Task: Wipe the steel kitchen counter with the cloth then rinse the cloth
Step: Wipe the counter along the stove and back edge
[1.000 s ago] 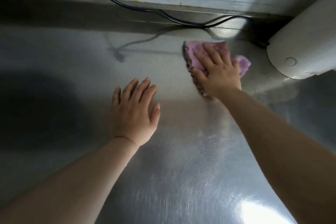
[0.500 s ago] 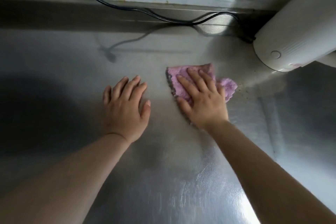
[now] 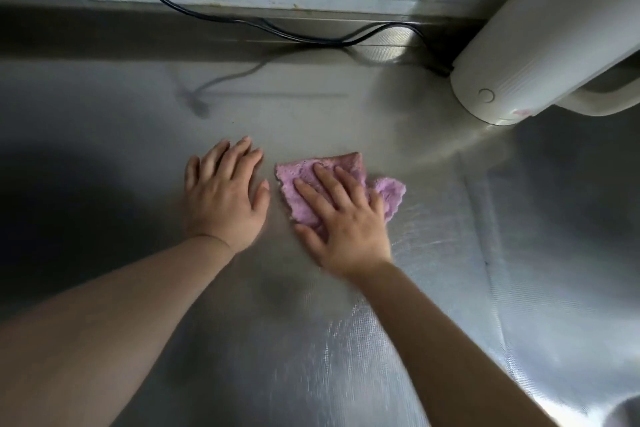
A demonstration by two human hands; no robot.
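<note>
A folded pink cloth (image 3: 301,177) lies flat on the textured steel counter (image 3: 346,340), near the middle of the view. My right hand (image 3: 343,222) presses down on it with straight, spread fingers, covering its near half. Just to the left of the cloth, my left hand (image 3: 225,198) rests flat on the bare steel, palm down, fingers together, not touching the cloth.
A white appliance (image 3: 540,45) with a handle stands at the back right, against the wall. A black cable (image 3: 242,22) runs along the counter's raised back edge to it. A curved steel rim (image 3: 623,409) shows at the bottom right corner.
My right hand has dragged the cloth from the back of the counter near the appliance toward me and leftward, close beside my left hand. The left hand has stayed flat on the steel.
</note>
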